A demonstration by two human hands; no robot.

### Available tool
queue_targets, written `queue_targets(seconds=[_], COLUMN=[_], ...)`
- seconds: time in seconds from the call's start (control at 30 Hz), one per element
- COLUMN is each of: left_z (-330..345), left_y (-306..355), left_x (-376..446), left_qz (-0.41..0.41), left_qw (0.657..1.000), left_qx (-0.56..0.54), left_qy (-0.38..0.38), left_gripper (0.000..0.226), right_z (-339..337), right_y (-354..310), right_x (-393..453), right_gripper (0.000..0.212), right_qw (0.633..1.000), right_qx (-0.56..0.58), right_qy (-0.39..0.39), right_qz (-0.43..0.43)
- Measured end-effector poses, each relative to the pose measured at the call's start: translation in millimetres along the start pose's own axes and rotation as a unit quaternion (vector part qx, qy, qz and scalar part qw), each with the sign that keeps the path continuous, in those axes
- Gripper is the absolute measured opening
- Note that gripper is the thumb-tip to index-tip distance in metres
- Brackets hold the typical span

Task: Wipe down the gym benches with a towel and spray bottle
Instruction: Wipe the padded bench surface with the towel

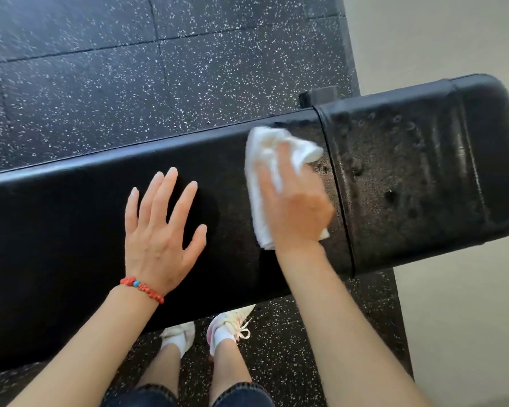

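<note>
A long black padded gym bench runs across the view from lower left to upper right. Its right end section is speckled with wet droplets. My right hand presses a white towel flat onto the pad just left of the seam between the two sections, and the hand is blurred. My left hand lies flat on the pad with its fingers spread, holding nothing; a red bead bracelet is on that wrist. No spray bottle is in view.
Black rubber floor tiles with white flecks lie beyond and below the bench. A pale floor strip runs along the right. My feet in light sneakers stand against the bench's near edge.
</note>
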State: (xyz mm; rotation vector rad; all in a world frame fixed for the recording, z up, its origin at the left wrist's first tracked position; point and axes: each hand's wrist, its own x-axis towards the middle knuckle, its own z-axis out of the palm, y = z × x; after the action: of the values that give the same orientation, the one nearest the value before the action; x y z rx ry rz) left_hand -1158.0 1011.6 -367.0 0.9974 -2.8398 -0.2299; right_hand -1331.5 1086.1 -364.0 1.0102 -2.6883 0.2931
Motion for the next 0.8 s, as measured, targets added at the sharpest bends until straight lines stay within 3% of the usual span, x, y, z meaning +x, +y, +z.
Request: queue_targets(seconds=[0.07,0.17,0.3,0.5,0.67,0.8], left_z=[2.5,5.8,8.0,11.9,10.6,8.8], left_y=[0.4,-2.3,-5.4,-6.2,-4.9,-5.8], left_x=[8.4,19.2,19.1,19.0,18.2,18.4], left_qz=[-0.037,-0.058,-0.054,-0.055,-0.055,-0.054], left_qw=[0.999,0.998,0.998,0.998,0.998,0.998], left_qx=[0.000,0.007,0.009,0.007,0.007,0.012], left_qy=[0.017,0.010,0.007,0.024,0.017,0.009], left_gripper=[0.052,0.055,0.057,0.056,0.056,0.056], right_z=[1.3,2.1,6.4,4.4,11.8,10.0], right_y=[-21.6,-17.2,22.2,15.4,-33.4,-0.3], right_x=[-6.8,-0.6,36.4,45.4,37.7,43.1], right_gripper=[0.036,0.040,0.041,0.039,0.036,0.041], right_qw=[0.996,0.990,0.996,0.999,0.993,0.991], right_qx=[0.028,0.041,-0.052,0.031,0.020,-0.056], right_qy=[-0.015,-0.008,0.019,-0.038,-0.028,0.004], right_qz=[-0.084,-0.134,-0.070,0.018,-0.111,-0.122])
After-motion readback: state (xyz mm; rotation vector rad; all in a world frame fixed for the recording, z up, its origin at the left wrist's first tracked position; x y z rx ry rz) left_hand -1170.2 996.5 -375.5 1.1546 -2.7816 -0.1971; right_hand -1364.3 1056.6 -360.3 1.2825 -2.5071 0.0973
